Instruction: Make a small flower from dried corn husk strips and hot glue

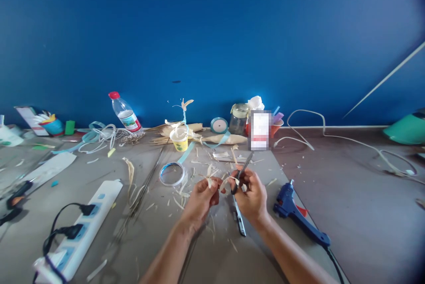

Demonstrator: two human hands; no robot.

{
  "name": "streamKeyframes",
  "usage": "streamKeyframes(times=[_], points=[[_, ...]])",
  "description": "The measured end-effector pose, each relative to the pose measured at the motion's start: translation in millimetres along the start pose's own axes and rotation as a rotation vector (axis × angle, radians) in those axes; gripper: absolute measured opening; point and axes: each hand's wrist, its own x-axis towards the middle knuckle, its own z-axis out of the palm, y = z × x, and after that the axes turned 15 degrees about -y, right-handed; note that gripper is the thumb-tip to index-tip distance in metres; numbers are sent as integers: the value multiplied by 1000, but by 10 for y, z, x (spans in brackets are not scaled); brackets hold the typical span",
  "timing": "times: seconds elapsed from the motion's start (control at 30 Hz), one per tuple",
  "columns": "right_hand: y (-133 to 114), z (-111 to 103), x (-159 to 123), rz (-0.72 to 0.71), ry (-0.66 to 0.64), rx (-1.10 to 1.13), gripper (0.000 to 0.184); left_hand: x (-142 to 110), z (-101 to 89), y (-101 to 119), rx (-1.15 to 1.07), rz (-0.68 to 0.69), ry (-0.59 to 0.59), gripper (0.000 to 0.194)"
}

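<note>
My left hand [202, 197] is closed in a pinch on a small pale husk strip [210, 177] that sticks up from its fingertips. My right hand [252, 195] grips a pair of scissors [243, 170], blades pointing up and away, right beside the strip. Both hands meet above the grey table [348, 195], which is littered with husk scraps. A metal utility knife [239, 218] lies flat under my right wrist.
A blue glue gun [292, 209] lies right of my right arm, its cord trailing off. A tape roll [171, 173], a yellow cup [180, 140], a water bottle [124, 113], jars [238, 119] and ribbon stand further back. A white power strip [86, 226] lies at left.
</note>
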Motion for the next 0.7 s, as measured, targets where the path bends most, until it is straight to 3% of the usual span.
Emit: streamKeyframes(times=[0.3, 0.53, 0.7], points=[[-10, -4, 6, 22, 15, -99, 29, 18, -9, -33, 154, -45, 45, 30], [-64, 60, 55, 173, -2, 229, 33, 44, 3, 0, 359, -50, 168, 23], [-110, 91, 87, 262, 35, 455, 35, 47, -9, -8, 291, -33, 153, 29]])
